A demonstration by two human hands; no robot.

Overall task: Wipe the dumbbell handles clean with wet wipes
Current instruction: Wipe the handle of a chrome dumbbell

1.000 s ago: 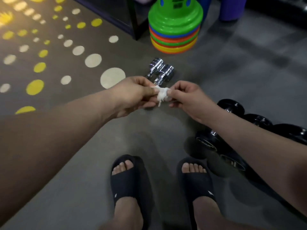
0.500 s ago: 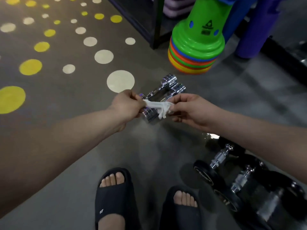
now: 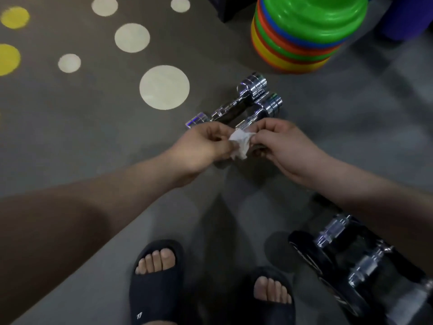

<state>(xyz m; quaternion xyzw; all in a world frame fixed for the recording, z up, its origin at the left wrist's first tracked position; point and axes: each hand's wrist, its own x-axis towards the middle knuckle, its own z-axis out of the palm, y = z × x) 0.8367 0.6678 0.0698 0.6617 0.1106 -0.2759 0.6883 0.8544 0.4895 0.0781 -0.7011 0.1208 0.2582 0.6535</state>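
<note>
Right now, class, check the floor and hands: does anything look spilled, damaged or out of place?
Nothing stands out. The left hand and right hand pinch a crumpled wet wipe over two chrome dumbbells lying side by side; the black dumbbells lie nearby.

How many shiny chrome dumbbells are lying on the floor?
2, side by side on the floor: the left chrome dumbbell and the right chrome dumbbell beside it, near ends partly hidden behind the left hand, right hand and crumpled white wipe.
</note>
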